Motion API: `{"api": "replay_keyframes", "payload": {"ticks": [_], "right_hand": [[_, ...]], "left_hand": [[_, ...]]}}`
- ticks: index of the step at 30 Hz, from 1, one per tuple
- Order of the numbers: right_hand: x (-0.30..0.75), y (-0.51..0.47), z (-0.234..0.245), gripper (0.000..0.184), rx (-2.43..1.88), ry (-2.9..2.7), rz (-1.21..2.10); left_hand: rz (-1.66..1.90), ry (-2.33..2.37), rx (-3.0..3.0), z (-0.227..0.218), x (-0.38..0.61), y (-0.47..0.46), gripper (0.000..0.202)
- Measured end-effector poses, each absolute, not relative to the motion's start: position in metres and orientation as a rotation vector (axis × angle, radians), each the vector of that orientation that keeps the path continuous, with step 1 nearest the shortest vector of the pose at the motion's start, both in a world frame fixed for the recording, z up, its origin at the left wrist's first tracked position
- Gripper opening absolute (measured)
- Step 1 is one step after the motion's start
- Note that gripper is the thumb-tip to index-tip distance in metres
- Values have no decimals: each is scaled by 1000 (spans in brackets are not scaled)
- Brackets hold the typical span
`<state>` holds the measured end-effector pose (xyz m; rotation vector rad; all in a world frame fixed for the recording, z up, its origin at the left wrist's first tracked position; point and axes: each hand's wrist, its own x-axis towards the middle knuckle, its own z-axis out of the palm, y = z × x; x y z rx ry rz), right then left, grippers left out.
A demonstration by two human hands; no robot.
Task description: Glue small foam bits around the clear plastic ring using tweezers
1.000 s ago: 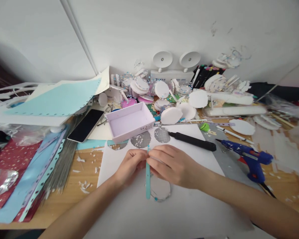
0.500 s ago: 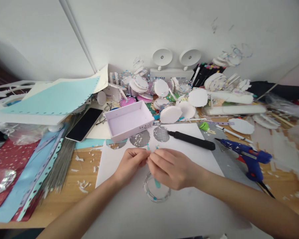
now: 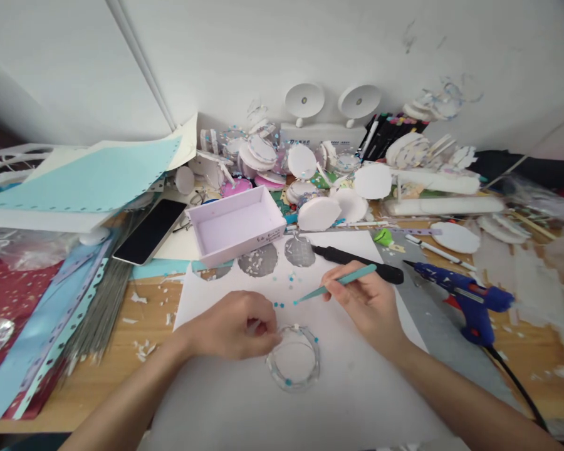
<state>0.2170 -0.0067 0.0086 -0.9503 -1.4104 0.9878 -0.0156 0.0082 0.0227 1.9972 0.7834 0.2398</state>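
Note:
Teal tweezers (image 3: 341,283) are held in my right hand (image 3: 364,307), slanting down to the left. Their tip meets a tiny blue star (image 3: 296,303) above the white paper (image 3: 357,401). My left hand (image 3: 237,326) is closed with curled fingers, its thumb tip beside the upper left edge of a round ring (image 3: 317,366). Whether it pinches anything is hidden. The ring is wound with pale strands and carries a few blue stars. More small blue and pale pieces (image 3: 291,277) lie on the paper just beyond my hands.
A shallow pale lilac box (image 3: 237,228) stands beyond the paper, with a phone (image 3: 150,232) to its left. A black pen (image 3: 357,264) lies behind my right hand. The blue glue gun (image 3: 465,297) is at right. White discs (image 3: 319,214) pile up along the wall.
My hands have moved apart from where they met. The right has gone right and now shows the tweezers pointing at a blue star; the left has moved down and left beside the ring.

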Motion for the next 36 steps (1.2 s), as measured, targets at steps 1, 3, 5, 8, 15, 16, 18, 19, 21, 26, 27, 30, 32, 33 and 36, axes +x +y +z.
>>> {"api": "replay_keyframes", "payload": {"ticks": [1, 3, 5, 8, 15, 16, 18, 19, 21, 26, 27, 30, 32, 33, 36], "right_hand": [[217, -7, 8, 4, -949, -1397, 1028], [219, -8, 7, 3, -954, -1375, 1077], [220, -10, 6, 3, -958, -1367, 1116], [221, -12, 6, 3, -947, -1366, 1159], [220, -15, 7, 3, -943, -1340, 1227], [220, -15, 7, 3, -942, -1342, 1234], [220, -16, 7, 3, -944, -1351, 1246], [220, -16, 7, 2, -946, -1357, 1247], [219, -16, 7, 2, -953, -1376, 1240], [218, -16, 7, 2, -967, -1404, 1192], [218, -16, 7, 3, -962, -1404, 1186], [217, -16, 6, 5, -938, -1403, 1170], [217, -16, 6, 6, -931, -1413, 1160], [216, -17, 6, 7, -930, -1422, 1155], [217, -17, 5, 9, -922, -1442, 1137]], "left_hand": [[203, 760, 2043, 23, -16, 8, 9], [186, 738, 2078, 24, -14, 7, 6], [196, 733, 2091, 24, -12, 7, 11], [229, 728, 2024, 25, -9, 7, 18], [275, 743, 1811, 24, -7, 5, 20], [283, 750, 1798, 24, -7, 4, 20], [295, 753, 1782, 24, -7, 4, 19], [300, 752, 1775, 23, -6, 4, 19], [309, 752, 1762, 23, -6, 4, 19], [348, 755, 1740, 24, -6, 3, 20], [344, 755, 1739, 24, -6, 3, 20], [334, 763, 1745, 23, -7, 2, 20], [336, 766, 1751, 23, -7, 2, 21], [337, 766, 1752, 23, -6, 2, 21], [321, 765, 1757, 23, -6, 3, 20]]}}
